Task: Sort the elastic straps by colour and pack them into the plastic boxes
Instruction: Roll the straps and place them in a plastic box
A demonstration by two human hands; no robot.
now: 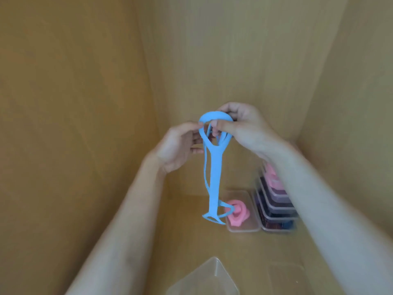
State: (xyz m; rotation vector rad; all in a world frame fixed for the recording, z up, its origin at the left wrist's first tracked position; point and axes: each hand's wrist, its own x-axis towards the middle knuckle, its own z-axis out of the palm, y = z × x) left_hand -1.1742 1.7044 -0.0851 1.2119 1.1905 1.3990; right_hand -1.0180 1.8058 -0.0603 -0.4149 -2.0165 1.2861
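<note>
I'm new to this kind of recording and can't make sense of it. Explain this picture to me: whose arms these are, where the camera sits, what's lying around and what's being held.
There is no machine here. These are a person's two bare arms, filmed by one camera worn on their head, looking forward and down. The left hand and right hand both hold the top loop of a blue elastic strap, which hangs down between them. Below, on the wooden surface, an open clear box holds a rolled pink strap. To its right stands a stack of boxes with pink and dark straps inside. A transparent box sits nearest the camera, apparently empty.
</note>
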